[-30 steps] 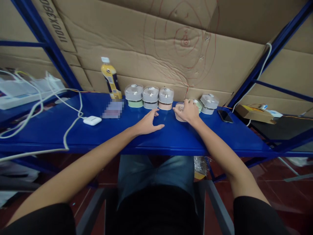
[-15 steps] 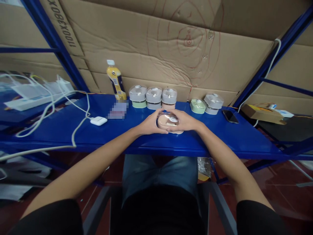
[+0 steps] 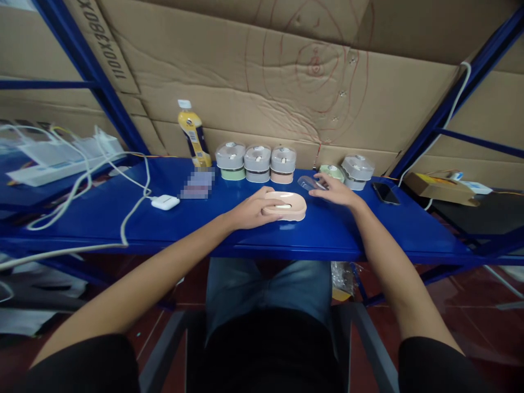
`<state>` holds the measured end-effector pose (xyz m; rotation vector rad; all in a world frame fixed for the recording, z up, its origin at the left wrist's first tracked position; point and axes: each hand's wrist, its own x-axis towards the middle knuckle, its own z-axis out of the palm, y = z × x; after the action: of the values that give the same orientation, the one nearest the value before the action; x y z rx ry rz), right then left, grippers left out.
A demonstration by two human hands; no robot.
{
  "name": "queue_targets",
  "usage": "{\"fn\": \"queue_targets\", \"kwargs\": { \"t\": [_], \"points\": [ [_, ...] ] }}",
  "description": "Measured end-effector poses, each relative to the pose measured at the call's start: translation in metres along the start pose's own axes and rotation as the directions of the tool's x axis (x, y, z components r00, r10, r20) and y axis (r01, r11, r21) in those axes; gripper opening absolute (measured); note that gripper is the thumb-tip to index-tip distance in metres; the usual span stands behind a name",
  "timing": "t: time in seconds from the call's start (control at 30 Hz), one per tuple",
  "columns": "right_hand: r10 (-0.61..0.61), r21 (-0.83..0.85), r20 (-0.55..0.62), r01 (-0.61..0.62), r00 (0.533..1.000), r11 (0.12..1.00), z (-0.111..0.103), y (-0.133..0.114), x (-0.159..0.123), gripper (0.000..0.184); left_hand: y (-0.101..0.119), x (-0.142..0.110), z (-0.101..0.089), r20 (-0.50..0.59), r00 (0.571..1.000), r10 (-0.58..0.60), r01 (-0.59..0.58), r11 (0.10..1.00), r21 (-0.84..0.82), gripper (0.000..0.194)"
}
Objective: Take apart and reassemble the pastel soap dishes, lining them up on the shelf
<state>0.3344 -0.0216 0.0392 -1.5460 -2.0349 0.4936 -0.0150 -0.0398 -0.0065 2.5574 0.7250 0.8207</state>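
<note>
Low over the blue table, near its front edge, is a pink oval box (image 3: 297, 207) with its top uncovered and a small white piece inside. My left hand (image 3: 252, 212) grips its left end, the fingers reaching over the near side and the rim. To the right and farther back, my right hand (image 3: 339, 191) holds a clear plastic lid (image 3: 308, 184) between thumb and fingers, apart from the box. Just behind that hand sits a green box (image 3: 334, 172), partly hidden by the fingers.
Several lidded boxes (image 3: 257, 162) stand along the cardboard wall (image 3: 196, 60), and a grey one (image 3: 357, 172) stands farther right. A yellow bottle (image 3: 193, 134), a white case (image 3: 165, 202), cables (image 3: 137, 204), a phone (image 3: 385, 193) and an open carton (image 3: 438, 191) lie around the hands.
The clear lid has come off the pink box and moved right and back in my right hand. My left hand has stayed on the box.
</note>
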Motion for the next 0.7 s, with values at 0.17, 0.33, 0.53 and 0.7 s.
{"fn": "queue_targets", "kwargs": {
  "t": [0.17,0.33,0.53,0.7],
  "points": [
    [0.048,-0.041,0.020,-0.047,0.999,0.998,0.003,0.003,0.001,0.099,-0.003,0.001,-0.003,-0.029,0.999,-0.022,0.021,1.000,-0.015,0.051],
    [0.048,-0.031,0.030,-0.047,0.998,0.998,0.002,0.006,0.003,0.097,-0.008,0.003,-0.008,-0.105,0.993,-0.054,0.054,0.999,0.000,0.051],
    [-0.015,-0.042,0.117,0.020,0.993,0.999,-0.001,0.012,0.003,0.106,-0.037,-0.004,-0.028,-0.257,0.935,-0.245,0.267,0.962,0.054,0.057],
    [-0.050,-0.095,0.190,0.069,0.981,0.993,-0.002,0.012,0.002,0.096,-0.051,-0.011,-0.033,-0.218,0.934,-0.283,0.301,0.952,0.051,0.058]
  ]
}}
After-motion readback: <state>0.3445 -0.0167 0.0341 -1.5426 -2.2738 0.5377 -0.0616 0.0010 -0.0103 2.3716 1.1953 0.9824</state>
